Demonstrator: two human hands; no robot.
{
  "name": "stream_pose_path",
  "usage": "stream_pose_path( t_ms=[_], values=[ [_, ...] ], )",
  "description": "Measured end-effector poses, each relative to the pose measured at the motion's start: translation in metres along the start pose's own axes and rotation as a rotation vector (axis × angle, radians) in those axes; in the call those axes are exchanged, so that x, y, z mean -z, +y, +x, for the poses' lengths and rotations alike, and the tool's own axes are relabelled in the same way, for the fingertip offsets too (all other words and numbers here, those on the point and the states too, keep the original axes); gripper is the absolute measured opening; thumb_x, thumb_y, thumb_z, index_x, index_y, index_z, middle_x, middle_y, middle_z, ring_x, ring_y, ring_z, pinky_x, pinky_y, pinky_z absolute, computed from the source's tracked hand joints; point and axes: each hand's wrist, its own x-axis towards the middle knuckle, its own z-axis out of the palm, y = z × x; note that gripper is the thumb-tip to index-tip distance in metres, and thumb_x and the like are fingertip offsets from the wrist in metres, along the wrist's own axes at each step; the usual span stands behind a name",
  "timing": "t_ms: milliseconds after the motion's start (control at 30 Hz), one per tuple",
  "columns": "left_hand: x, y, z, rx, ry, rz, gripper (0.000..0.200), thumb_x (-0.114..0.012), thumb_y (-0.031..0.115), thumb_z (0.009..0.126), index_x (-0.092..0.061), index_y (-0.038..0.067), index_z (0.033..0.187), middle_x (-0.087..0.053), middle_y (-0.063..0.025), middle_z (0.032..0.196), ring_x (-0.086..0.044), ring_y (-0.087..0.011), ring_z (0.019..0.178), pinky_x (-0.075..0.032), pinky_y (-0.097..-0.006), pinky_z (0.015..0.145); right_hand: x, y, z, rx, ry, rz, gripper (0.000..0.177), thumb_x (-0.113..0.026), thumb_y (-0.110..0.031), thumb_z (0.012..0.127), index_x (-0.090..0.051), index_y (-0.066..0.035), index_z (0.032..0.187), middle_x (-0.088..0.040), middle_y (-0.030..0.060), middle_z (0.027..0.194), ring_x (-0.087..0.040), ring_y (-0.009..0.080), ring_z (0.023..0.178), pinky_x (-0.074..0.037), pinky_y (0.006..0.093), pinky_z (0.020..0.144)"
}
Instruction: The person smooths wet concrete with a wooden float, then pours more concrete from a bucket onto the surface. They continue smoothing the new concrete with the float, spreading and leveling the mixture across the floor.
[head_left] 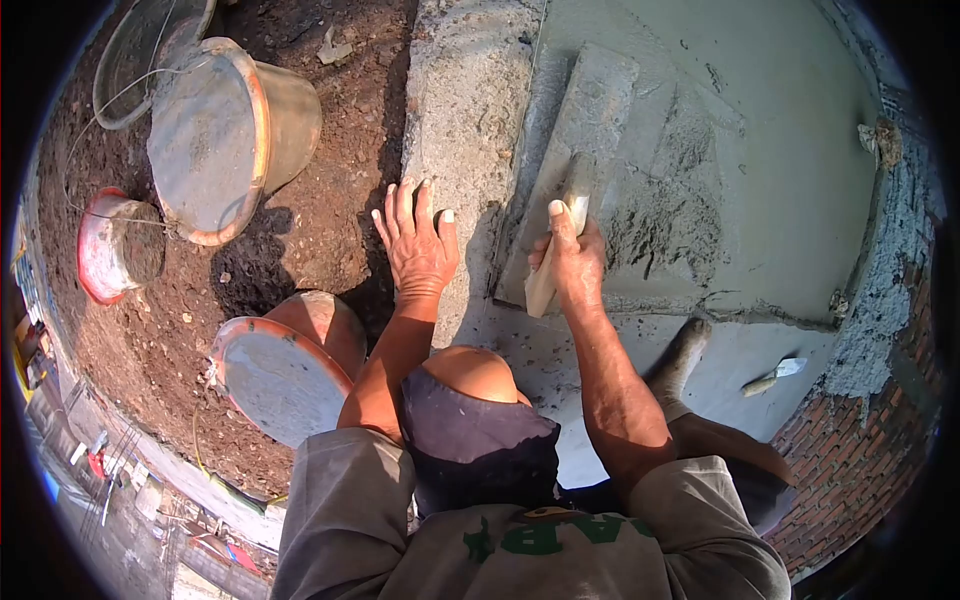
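My right hand (pixel 577 262) is wrapped round the wooden handle of a long plastering float (pixel 600 95), its thumb lying along the top. The float's flat blade rests on wet grey mortar (pixel 790 130), close to the concrete curb. A rough, lumpy patch of mortar (pixel 675 215) lies just right of the float. My left hand (pixel 418 245) is spread flat on the concrete curb (pixel 465 110), fingers apart, holding nothing.
On the soil at left stand a large mortar-filled bucket (pixel 285 125), a second mortar-filled bucket (pixel 320 330) and a red-rimmed container (pixel 130 245). A small trowel (pixel 775 377) lies by my foot (pixel 685 360). A brick wall (pixel 850 470) borders the right side.
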Motion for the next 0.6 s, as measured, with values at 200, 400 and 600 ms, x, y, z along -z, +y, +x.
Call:
stream_pose_path(
  t_ms=[200,400,600],
  values=[
    [0.003,0.002,0.000,0.020,-0.026,-0.003,0.055,-0.054,0.027,0.091,-0.040,0.007,0.140,-0.032,-0.0148,0.148,-0.027,-0.0377,0.139,-0.017,-0.0599,0.113,-0.012,0.017,-0.005,-0.018,-0.013,-0.063,0.047,-0.064,-0.046,0.090,-0.051,-0.001,0.095,-0.050,0.0026,0.059,-0.049,0.0133,0.042,-0.042,0.0305,0.040],
    [0.001,0.000,0.001,0.012,-0.009,-0.005,0.055,-0.053,0.028,0.092,-0.040,0.007,0.141,-0.033,-0.0136,0.148,-0.027,-0.0365,0.139,-0.017,-0.0599,0.113,-0.019,-0.001,0.028,0.063,0.028,-0.035,0.045,-0.064,-0.045,0.091,-0.053,-0.002,0.092,-0.050,0.0027,0.059,-0.048,0.0133,0.042,-0.041,0.0303,0.040],
    [0.000,0.000,0.000,0.006,-0.008,-0.003,0.055,-0.053,0.027,0.092,-0.040,0.007,0.141,-0.032,-0.0146,0.148,-0.028,-0.0372,0.138,-0.017,-0.0600,0.113,-0.025,-0.005,0.031,0.097,0.101,-0.104,0.044,-0.063,-0.045,0.091,-0.055,-0.002,0.092,-0.051,0.0034,0.062,-0.051,0.0135,0.045,-0.043,0.0308,0.042]
  ],
)
